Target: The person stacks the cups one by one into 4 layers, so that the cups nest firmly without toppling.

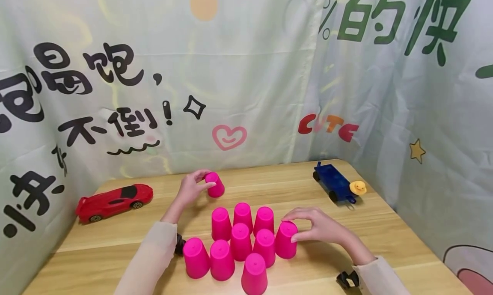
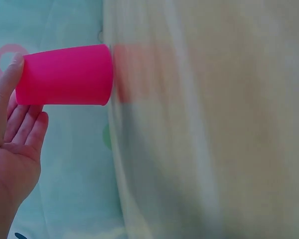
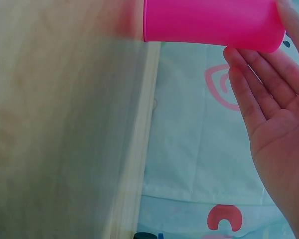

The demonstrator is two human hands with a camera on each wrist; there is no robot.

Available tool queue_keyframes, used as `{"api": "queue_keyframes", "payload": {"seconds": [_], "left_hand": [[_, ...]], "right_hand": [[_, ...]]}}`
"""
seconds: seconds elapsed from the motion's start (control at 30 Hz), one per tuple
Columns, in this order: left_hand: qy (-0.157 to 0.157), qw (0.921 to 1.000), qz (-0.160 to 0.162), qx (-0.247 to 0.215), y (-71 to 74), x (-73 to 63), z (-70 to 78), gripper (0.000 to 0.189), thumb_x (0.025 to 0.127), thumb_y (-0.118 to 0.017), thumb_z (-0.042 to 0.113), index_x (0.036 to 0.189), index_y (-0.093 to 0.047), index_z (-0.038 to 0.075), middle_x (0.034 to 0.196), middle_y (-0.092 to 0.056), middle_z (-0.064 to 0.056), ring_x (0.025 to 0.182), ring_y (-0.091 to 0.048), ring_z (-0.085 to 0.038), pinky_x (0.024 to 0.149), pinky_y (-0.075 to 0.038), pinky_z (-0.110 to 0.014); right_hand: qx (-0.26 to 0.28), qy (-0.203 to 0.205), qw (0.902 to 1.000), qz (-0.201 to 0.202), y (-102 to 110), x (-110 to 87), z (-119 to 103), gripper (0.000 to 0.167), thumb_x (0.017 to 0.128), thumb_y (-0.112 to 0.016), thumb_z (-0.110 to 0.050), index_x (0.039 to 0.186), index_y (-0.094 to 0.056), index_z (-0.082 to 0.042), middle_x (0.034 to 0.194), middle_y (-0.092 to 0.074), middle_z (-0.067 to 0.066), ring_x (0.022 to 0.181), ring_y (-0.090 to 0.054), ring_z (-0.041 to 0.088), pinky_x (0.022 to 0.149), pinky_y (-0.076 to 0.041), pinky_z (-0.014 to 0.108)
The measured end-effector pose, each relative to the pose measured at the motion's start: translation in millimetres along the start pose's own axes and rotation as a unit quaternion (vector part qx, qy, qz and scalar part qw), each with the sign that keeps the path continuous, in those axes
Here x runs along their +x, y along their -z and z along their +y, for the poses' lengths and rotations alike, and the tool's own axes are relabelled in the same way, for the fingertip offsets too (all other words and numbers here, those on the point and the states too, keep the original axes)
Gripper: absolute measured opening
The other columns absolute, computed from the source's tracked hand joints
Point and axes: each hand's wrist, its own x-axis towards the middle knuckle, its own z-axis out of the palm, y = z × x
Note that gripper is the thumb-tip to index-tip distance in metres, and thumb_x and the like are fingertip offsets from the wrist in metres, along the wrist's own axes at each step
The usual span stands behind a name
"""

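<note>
Several bright pink cups stand upside down on a wooden table. In the head view my left hand [image 1: 191, 187] holds one pink cup [image 1: 215, 186] behind the others, thumb and fingers near its closed top. That cup [image 2: 65, 75] shows in the left wrist view, its rim at or very close to the tabletop. At the group's right side, my right hand [image 1: 317, 226] grips another pink cup [image 1: 286, 241] between thumb and fingers; the right wrist view shows this cup [image 3: 209, 20] from the side. Between the hands stand the other cups, one of them [image 1: 254, 274] nearest the front.
A red toy car [image 1: 115, 202] sits at the table's left edge. Toward the back right is a blue toy trailer [image 1: 334, 183] with a yellow duck head [image 1: 358, 187] beside it. Printed curtains [image 1: 250, 85] hang behind the wooden table [image 1: 316, 269] and along its sides.
</note>
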Motion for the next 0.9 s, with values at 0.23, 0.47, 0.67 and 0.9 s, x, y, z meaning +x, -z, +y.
{"api": "queue_keyframes", "payload": {"seconds": [0.23,0.47,0.67,0.9], "left_hand": [[0.003,0.9985,-0.049,0.024,2.8,15.0,3.3,0.047,0.082,-0.079,0.019,0.121,-0.064,-0.002,0.121,-0.068,-0.022,0.116,-0.065,-0.036,0.100,-0.054,-0.044],[0.022,0.9957,-0.080,0.040,5.3,23.2,2.9,0.049,0.084,-0.078,0.023,0.124,-0.063,-0.001,0.123,-0.067,-0.021,0.116,-0.065,-0.036,0.099,-0.055,-0.045],[0.026,0.9953,-0.082,0.044,5.9,24.2,-0.6,0.049,0.084,-0.077,0.026,0.125,-0.063,0.001,0.121,-0.068,-0.020,0.114,-0.066,-0.035,0.098,-0.055,-0.045],[0.027,0.9957,-0.088,0.007,9.2,20.0,-6.4,0.069,0.086,-0.076,0.028,0.140,-0.048,-0.003,0.141,-0.053,-0.024,0.134,-0.050,-0.039,0.112,-0.042,-0.048]], "right_hand": [[-0.003,-0.009,1.0000,0.001,0.0,-0.5,-1.5,0.040,0.082,-0.078,-0.031,0.119,-0.068,-0.019,0.113,-0.072,-0.003,0.104,-0.067,0.009,0.089,-0.059,0.034],[0.001,-0.004,1.0000,0.002,-0.7,0.5,-3.5,0.040,0.082,-0.078,-0.030,0.119,-0.068,-0.018,0.113,-0.072,-0.001,0.105,-0.068,0.010,0.089,-0.059,0.036],[-0.001,-0.002,1.0000,0.004,-1.2,1.8,-4.0,0.040,0.082,-0.079,-0.030,0.119,-0.068,-0.019,0.112,-0.072,-0.001,0.104,-0.068,0.010,0.088,-0.060,0.036],[0.005,-0.019,0.9997,0.014,1.9,-3.5,-0.5,0.040,0.081,-0.080,-0.028,0.117,-0.069,-0.015,0.112,-0.073,-0.001,0.104,-0.068,0.009,0.089,-0.059,0.038]]}}
